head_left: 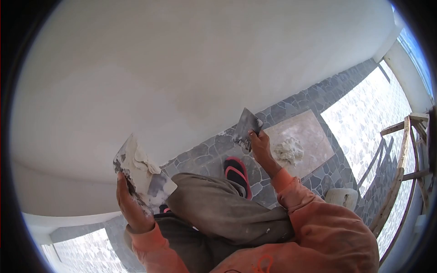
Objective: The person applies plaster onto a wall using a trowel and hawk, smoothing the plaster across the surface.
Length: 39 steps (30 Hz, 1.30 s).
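My left hand (131, 204) is closed on a wide putty knife (119, 154), held upright at the left. Pale wet putty (142, 159) lies thick across its blade, and smears of it show on my fingers. Right of centre, my right hand (260, 148) grips a second putty knife (248, 122), its grey metal blade pointing up towards the wall. White residue marks that blade's edges. Both handles are mostly hidden by my fingers. The two knives are well apart, each close to the pale wall (191, 68).
A heap of putty (289, 151) sits on a flat board (314, 132) on the stone-patterned floor (205, 152). A whitish bucket (341, 198) stands near my right elbow. Farther right is a wooden frame (400, 168). My sandalled foot (238, 175) is beside the board.
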Available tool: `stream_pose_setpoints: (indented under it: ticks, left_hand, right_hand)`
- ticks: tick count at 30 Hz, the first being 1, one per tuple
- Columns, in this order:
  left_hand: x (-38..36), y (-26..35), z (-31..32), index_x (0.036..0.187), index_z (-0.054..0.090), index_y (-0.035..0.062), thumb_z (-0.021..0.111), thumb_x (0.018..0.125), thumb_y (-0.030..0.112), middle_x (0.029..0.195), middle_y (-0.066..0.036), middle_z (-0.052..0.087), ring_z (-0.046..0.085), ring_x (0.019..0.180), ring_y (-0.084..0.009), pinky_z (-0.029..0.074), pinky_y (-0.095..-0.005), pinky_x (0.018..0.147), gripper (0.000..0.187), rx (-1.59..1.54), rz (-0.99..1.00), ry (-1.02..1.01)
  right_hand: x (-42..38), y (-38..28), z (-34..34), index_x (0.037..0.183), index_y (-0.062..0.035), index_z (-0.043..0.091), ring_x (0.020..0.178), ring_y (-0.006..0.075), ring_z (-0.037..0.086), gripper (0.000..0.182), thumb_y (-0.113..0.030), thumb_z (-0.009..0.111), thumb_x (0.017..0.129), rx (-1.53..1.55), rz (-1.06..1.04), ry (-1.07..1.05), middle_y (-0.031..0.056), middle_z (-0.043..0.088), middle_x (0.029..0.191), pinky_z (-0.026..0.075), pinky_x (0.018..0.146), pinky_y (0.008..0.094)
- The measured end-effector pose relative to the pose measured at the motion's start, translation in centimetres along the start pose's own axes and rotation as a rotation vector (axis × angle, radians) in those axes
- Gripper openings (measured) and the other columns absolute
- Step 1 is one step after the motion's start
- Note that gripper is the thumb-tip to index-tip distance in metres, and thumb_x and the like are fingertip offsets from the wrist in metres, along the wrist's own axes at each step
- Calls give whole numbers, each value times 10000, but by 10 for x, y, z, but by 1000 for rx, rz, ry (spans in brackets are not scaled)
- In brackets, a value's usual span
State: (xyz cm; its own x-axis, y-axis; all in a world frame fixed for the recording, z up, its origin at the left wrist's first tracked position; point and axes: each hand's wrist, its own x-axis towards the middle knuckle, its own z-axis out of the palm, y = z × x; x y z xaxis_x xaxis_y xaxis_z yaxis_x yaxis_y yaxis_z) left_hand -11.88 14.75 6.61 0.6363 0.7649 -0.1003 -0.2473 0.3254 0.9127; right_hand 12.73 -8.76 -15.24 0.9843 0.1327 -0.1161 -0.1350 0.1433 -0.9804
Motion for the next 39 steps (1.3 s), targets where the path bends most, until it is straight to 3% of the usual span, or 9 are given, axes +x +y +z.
stream_pose_setpoints:
  ticks: [4,7,9,11,13,22,25,28,39]
  left_hand:
    - [1,-2,-3,1318,423,-22,425,980,327,1255,-132,529,561,1112,-242,476,-364,919,486,14,-33,9]
    - [-1,-1,2,1323,420,-20,413,983,335,1261,-128,525,552,1124,-239,471,-372,921,491,43,-30,37]
    - [-2,1,9,1328,417,-18,407,984,337,1266,-126,522,547,1132,-237,468,-371,923,494,40,-60,33]
    - [0,1,13,1335,412,-15,404,985,338,1275,-125,516,542,1138,-236,464,-369,928,497,58,-91,68]
    - [5,-1,13,1343,406,-12,403,985,338,1287,-126,506,537,1143,-236,459,-366,933,500,91,-118,136]
    - [15,-9,13,1365,376,-15,415,981,336,1336,-126,462,510,1182,-249,443,-366,954,522,88,-145,211]
    - [16,-11,9,1365,369,-25,398,992,304,1348,-133,453,499,1196,-251,433,-369,974,498,96,-109,151]
    - [15,-16,-3,1360,364,-39,377,1002,273,1355,-142,448,492,1206,-255,428,-376,988,474,262,17,70]
    - [16,-4,19,1332,412,-17,391,991,314,1274,-123,522,552,1132,-226,467,-355,928,476,24,-96,-32]
  right_hand:
    - [83,105,-55,966,23,559,782,255,622,156,-58,550,833,574,335,127,120,598,916,531,730,392]
    - [111,135,-63,943,40,554,823,257,628,143,-30,530,820,538,398,247,131,597,913,530,726,404]
    - [124,153,-70,959,23,556,817,301,622,192,-56,580,786,243,213,94,155,603,905,519,720,415]
    - [128,170,-83,975,6,557,811,345,617,250,-81,630,751,-646,-297,-33,179,609,897,508,714,425]
    - [138,183,-84,991,-11,559,806,388,611,314,-106,680,717,-988,-650,21,204,615,889,498,708,436]
    - [178,208,-76,1003,-8,555,847,370,609,342,-171,695,737,-900,-657,13,204,620,881,471,733,402]
    - [202,216,-73,1024,-3,546,893,325,604,264,-126,608,799,-465,-287,-34,169,614,914,473,761,414]
    - [192,144,-44,1052,-11,548,891,344,607,279,-46,588,778,842,375,187,154,603,969,490,769,492]
    - [157,2,-30,1188,23,470,1038,297,569,291,-37,485,904,744,102,7,153,563,1126,444,947,456]
